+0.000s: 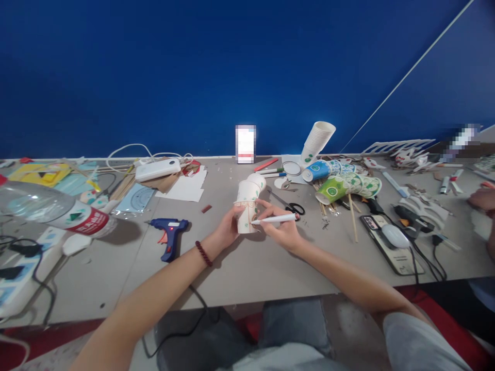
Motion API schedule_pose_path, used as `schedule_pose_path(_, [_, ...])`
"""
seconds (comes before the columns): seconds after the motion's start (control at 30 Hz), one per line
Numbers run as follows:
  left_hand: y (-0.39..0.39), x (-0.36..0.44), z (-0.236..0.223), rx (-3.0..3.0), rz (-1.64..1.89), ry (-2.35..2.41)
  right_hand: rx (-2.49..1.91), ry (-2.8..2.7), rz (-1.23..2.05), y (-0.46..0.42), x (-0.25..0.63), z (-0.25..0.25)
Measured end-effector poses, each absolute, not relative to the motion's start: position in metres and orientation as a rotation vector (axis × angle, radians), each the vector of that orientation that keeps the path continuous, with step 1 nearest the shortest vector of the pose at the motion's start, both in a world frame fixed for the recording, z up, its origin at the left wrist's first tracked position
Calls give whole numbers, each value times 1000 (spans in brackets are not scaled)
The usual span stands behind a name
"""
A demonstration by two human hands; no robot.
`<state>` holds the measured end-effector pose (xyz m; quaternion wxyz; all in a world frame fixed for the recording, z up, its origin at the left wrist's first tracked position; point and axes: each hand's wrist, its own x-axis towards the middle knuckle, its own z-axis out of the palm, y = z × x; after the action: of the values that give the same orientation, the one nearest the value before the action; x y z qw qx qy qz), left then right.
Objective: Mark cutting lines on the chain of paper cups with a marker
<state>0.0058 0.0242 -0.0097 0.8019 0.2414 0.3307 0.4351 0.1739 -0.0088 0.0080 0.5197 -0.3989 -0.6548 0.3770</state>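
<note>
White paper cups with green prints, joined end to end in a bent row, lie in front of me. My left hand is closed around the near cup from its left side. In my right hand is a white marker pen, gripped like a writing tool. Its tip points left at the near cup's side; whether it touches is too small to tell. Brown-orange lines show on that cup. Right of the cups lies a pair of scissors with black handles, and a small dark red piece rests to the left.
A blue glue gun and a large plastic bottle lie left. Behind stand a phone and a tilted cup stack. Blue cups, green cups, a phone and a black glue gun occupy the right, near another person's hand.
</note>
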Motion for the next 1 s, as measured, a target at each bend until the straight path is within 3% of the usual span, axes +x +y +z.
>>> schedule_pose_path(1.0, [26, 8, -12, 504, 986, 719, -862, -1767, 835, -9, 179, 14])
